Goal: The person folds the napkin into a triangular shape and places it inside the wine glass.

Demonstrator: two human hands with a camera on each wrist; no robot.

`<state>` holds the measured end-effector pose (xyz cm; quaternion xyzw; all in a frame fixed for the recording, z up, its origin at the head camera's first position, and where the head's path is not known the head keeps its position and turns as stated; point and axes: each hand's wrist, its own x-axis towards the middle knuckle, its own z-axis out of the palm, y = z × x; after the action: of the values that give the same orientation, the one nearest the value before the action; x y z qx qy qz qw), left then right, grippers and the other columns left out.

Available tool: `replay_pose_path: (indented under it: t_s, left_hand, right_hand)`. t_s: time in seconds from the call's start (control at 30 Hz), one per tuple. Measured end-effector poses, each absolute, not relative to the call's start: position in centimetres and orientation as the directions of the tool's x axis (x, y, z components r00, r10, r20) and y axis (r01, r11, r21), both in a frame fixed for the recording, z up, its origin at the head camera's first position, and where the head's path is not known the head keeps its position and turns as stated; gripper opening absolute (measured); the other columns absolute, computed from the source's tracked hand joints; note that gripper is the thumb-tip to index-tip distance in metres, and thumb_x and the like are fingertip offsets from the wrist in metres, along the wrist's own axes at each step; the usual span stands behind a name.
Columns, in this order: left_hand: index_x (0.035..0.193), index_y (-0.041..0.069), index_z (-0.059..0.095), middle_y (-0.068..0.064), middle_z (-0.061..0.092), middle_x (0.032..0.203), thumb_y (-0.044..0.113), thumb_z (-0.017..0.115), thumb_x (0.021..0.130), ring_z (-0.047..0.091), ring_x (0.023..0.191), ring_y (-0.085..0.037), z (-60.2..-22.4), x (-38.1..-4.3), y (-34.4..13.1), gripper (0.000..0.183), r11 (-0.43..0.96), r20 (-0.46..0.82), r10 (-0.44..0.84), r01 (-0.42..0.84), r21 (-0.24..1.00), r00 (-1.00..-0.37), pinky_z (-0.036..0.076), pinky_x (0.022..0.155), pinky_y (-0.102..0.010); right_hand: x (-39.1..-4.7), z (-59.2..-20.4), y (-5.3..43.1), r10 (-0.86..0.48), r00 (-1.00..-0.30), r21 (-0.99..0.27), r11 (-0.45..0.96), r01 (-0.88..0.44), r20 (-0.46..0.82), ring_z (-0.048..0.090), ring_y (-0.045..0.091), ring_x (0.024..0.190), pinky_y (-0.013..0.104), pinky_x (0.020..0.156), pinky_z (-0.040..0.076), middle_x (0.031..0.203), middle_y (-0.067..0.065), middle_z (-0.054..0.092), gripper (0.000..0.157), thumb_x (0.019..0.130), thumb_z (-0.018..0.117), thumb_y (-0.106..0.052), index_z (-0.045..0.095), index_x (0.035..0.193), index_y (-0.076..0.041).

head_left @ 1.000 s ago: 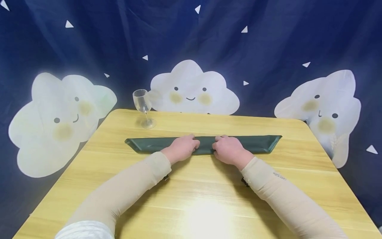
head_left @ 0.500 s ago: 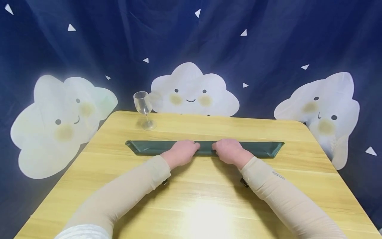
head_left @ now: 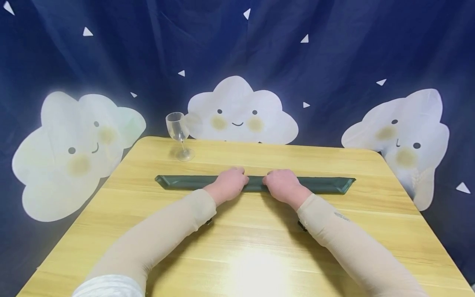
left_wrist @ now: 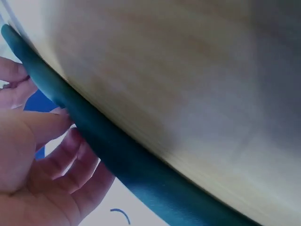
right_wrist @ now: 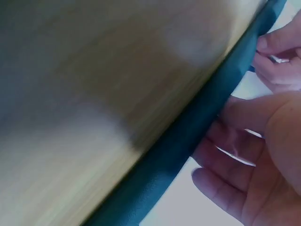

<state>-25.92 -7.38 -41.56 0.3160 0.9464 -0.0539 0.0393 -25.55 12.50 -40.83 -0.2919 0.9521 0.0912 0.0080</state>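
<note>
A dark green, leather-like mat (head_left: 193, 182), rolled or folded into a long narrow strip with slanted ends, lies across the wooden table. Near its middle, my left hand (head_left: 229, 184) holds it, thumb at the near side and fingers bent over the top. Just to the right, my right hand (head_left: 283, 185) grips it in the same way, leaving a short stretch of green between the two. In the left wrist view the thumb and fingertips meet the smooth mat (left_wrist: 127, 155). The right wrist view has fingertips against the mat (right_wrist: 188, 127), which sits low on the tabletop.
A clear stemmed wine glass (head_left: 178, 131) stands upright at the back left, behind the mat. The wooden table (head_left: 241, 231) has rounded far corners. Beyond it hangs a dark blue curtain (head_left: 274, 49) printed with smiling clouds and white triangles.
The green strip has become narrower, its far edge now nearer to me. Both hands stay near its middle, their fingers curling in and then reaching over the top again.
</note>
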Motion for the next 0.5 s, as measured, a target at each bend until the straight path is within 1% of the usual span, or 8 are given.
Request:
replay_pose_path:
  t_s: [0.1, 0.17, 0.23, 0.33, 0.43, 0.5]
  left_hand:
    - [0.119, 0.012, 0.072, -0.007, 0.064, 0.115, 0.021, 0.062, 0.101, 0.063, 0.098, -0.023, -41.4, -25.5, -7.2, 0.022, 0.781, -0.138, 0.59, 0.606, -0.153, -0.795, 0.058, 0.078, -0.037]
    - [0.119, 0.01, 0.07, -0.007, 0.065, 0.114, 0.022, 0.063, 0.099, 0.064, 0.098, -0.023, -41.3, -25.4, -7.1, 0.025, 0.775, -0.145, 0.597, 0.614, -0.147, -0.789, 0.057, 0.079, -0.038]
    - [0.117, 0.009, 0.067, -0.006, 0.067, 0.109, 0.022, 0.065, 0.098, 0.065, 0.096, -0.022, -41.3, -25.5, -7.2, 0.023, 0.776, -0.136, 0.608, 0.622, -0.108, -0.782, 0.057, 0.079, -0.037]
    - [0.112, 0.011, 0.059, -0.003, 0.066, 0.094, 0.016, 0.064, 0.099, 0.064, 0.083, -0.02, -41.5, -25.9, -7.5, 0.015, 0.777, -0.111, 0.625, 0.63, -0.009, -0.773, 0.055, 0.072, -0.036]
    - [0.105, 0.015, 0.053, 0.0, 0.063, 0.085, 0.015, 0.064, 0.1, 0.059, 0.074, -0.018, -41.7, -26.3, -7.9, 0.012, 0.778, -0.087, 0.628, 0.622, 0.091, -0.773, 0.052, 0.069, -0.033]
    - [0.103, 0.015, 0.055, 0.002, 0.061, 0.085, 0.014, 0.064, 0.1, 0.056, 0.074, -0.017, -41.6, -26.6, -8.0, 0.01, 0.779, -0.081, 0.624, 0.612, 0.133, -0.777, 0.05, 0.071, -0.032]
  right_hand:
    - [-25.2, -40.5, 12.6, -0.557, -0.828, 0.137, 0.817, -0.561, -0.065, 0.067, 0.027, 0.074, 0.048, 0.06, 0.055, 0.084, 0.002, 0.067, 0.01, 0.095, 0.063, -0.012, 0.069, 0.09, -0.016]
    - [-25.1, -40.3, 12.8, -0.566, -0.822, 0.108, 0.815, -0.569, -0.056, 0.066, 0.027, 0.071, 0.048, 0.057, 0.053, 0.083, 0.003, 0.066, 0.004, 0.092, 0.066, -0.013, 0.064, 0.089, -0.015]
    - [-25.1, -40.3, 12.9, -0.576, -0.816, 0.085, 0.811, -0.579, -0.051, 0.065, 0.028, 0.071, 0.048, 0.058, 0.053, 0.084, 0.004, 0.066, 0.008, 0.089, 0.069, -0.013, 0.061, 0.09, -0.015]
    - [-25.2, -40.6, 13.0, -0.583, -0.81, 0.081, 0.806, -0.587, -0.062, 0.066, 0.029, 0.074, 0.049, 0.061, 0.054, 0.086, 0.004, 0.067, 0.009, 0.09, 0.071, -0.015, 0.062, 0.092, -0.015]
    - [-25.5, -40.9, 13.1, -0.558, -0.826, 0.058, 0.825, -0.562, -0.079, 0.064, 0.027, 0.068, 0.047, 0.058, 0.052, 0.079, 0.005, 0.065, 0.01, 0.095, 0.069, -0.015, 0.058, 0.095, -0.014]
    - [-25.8, -41.1, 13.2, -0.537, -0.84, 0.038, 0.84, -0.541, -0.078, 0.06, 0.025, 0.063, 0.045, 0.054, 0.05, 0.073, 0.004, 0.06, 0.015, 0.097, 0.068, -0.015, 0.054, 0.094, -0.015]
